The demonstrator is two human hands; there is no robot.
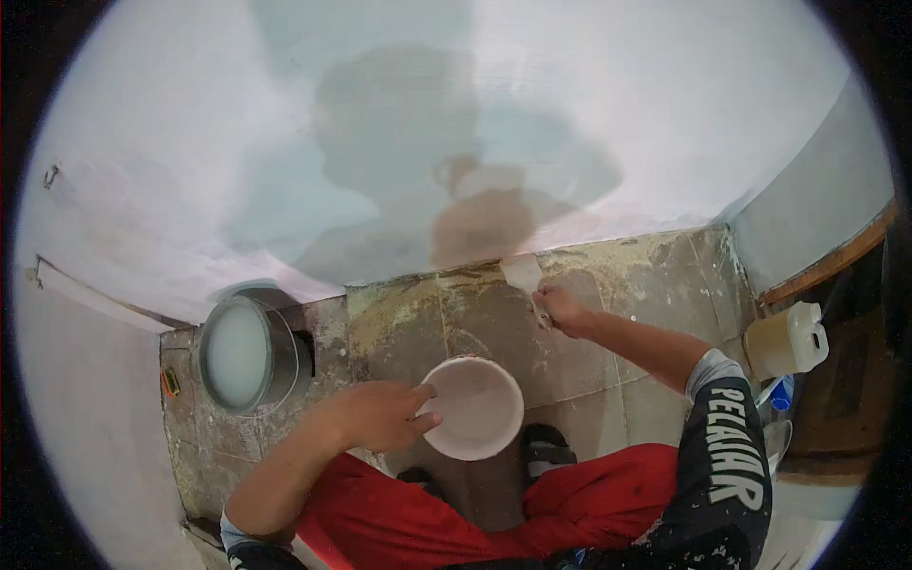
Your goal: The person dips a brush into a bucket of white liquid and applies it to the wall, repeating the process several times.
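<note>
My left hand (380, 416) is closed on the left rim of a round white tub (480, 413), with fingertips reaching over its edge. The tub is held above the floor between my feet, and its inside looks pale. In my right hand (562, 312) is a scraper (522, 274) with a flat, pale blade that widens toward its end. The fingers wrap its handle, and the blade points at the foot of the white wall (608, 85), close to where it meets the floor.
A metal bucket (285, 366) of whitish liquid with a wire handle stands at the left. The tiled floor (579, 366) has yellowish and white smears along the wall. A yellowish jug (774, 342) stands at right beside brown wooden furniture (845, 399). A small orange-black item (171, 382) lies far left.
</note>
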